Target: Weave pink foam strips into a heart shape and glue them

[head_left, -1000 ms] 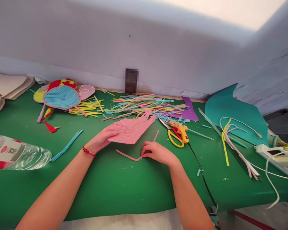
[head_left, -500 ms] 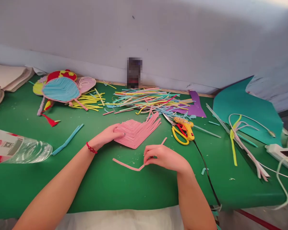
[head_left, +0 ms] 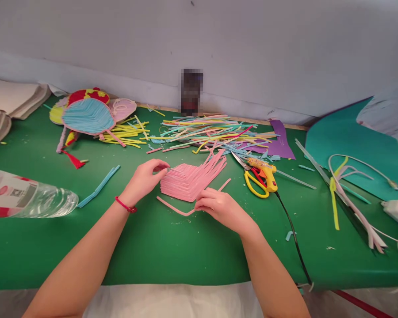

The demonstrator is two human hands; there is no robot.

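A pink V-shaped piece made of layered foam strips (head_left: pixel 190 179) lies on the green table (head_left: pixel 159 247). My left hand (head_left: pixel 145 179), with a red bracelet at the wrist, pinches the piece's left edge with curled fingers. My right hand (head_left: pixel 219 207) is closed on a bent pink strip (head_left: pixel 174 208) at its fold, right below the piece's point. One end of the strip runs left along the table, the other sticks up right past my fingers.
A heap of coloured foam strips (head_left: pixel 205 132) lies behind the piece. Yellow scissors (head_left: pixel 254 183) and a yellow glue gun (head_left: pixel 267 170) with a black cord sit to the right. Finished fans (head_left: pixel 88 115) at the back left, a clear bottle (head_left: pixel 26 198) at the left, a teal sheet (head_left: pixel 348 150) at the right.
My right hand carried the bent pink strip up against the point of the pink piece. My left hand went from lying flat on the piece to pinching its left edge.
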